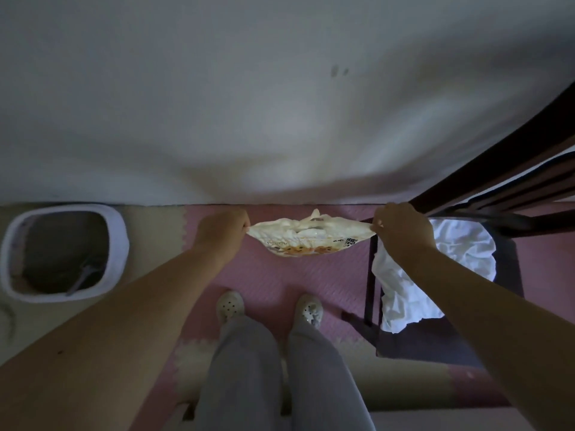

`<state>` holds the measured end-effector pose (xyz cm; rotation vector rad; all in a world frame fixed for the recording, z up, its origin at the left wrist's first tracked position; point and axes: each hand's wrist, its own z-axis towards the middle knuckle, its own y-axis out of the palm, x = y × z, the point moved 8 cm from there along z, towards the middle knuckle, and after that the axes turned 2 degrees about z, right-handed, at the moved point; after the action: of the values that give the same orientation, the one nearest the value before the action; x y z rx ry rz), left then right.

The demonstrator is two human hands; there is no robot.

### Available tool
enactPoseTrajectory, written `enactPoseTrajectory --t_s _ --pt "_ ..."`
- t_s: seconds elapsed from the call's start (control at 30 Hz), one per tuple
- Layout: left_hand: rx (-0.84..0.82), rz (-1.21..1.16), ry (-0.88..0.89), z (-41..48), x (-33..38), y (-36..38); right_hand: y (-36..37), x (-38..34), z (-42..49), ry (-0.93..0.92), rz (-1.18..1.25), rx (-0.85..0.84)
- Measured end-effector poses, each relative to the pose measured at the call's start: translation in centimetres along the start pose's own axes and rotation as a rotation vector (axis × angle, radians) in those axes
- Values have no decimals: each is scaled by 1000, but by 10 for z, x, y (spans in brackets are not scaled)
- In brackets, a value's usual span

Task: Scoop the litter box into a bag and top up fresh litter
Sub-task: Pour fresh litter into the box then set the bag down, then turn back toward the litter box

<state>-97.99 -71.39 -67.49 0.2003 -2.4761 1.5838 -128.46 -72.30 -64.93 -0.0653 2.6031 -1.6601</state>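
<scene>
Above the mat [264, 275], our left hand [222, 230] and right hand [401, 231] pinch the bag [308, 236] by its ends. We judge scooping not yet begun.

The bag [306, 236] is cream-white with an orange printed band and black lettering. The litter box [119, 241] has a white rim around grey litter [62, 250]. The floor mats [264, 275] are pink and cream. White cloth [460, 253], dark brown chair [510, 275], grey trousers [249, 368].
</scene>
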Motion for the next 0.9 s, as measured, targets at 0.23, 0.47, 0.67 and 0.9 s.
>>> enactPoseTrajectory --t_s 0.23,0.47,0.67,0.9 --pt "-21 76 36 64 -1 69 74 14 50 5 -51 -81" --pt "8 164 82 124 13 108 106 34 94 89 -123 -87" --pt "-24 223 113 157 19 146 136 45 118 134 -80 -135" --pt "12 256 134 182 12 167 166 45 136 149 -77 -170"
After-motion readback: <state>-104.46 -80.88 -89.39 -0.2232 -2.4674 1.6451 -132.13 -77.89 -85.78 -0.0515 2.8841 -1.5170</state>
